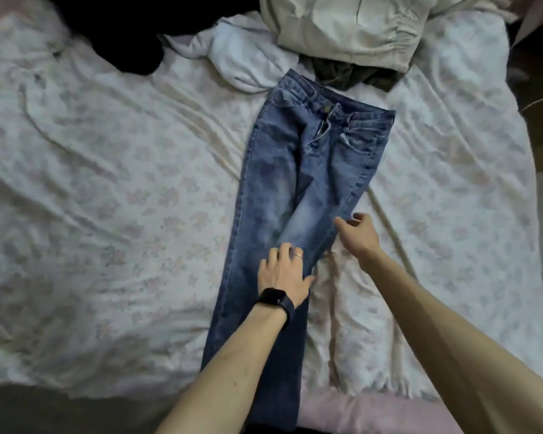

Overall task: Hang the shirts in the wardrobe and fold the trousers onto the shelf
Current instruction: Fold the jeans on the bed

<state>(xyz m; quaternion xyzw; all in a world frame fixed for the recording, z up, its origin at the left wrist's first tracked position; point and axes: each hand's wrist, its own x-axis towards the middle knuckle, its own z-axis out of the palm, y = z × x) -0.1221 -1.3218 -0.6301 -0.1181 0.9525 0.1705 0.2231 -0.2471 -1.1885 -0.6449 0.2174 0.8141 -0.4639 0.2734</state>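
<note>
While left hand [282, 272] presses spread fingers [285, 250] flat on faded blue denim jeans [314, 158], right hand [358, 234] pinches their outer seam.

Both bare forearms reach up from the bottom edge toward the frame's centre. The left hand [284, 270] lies palm down just below centre, fingers spread and slightly bent, with a ring [298, 255] on one finger and a black watch [275, 299] at the wrist. The right hand [358, 236], up and right of it, shows its back, fingers loosely curled; whether it grips anything cannot be told.
</note>
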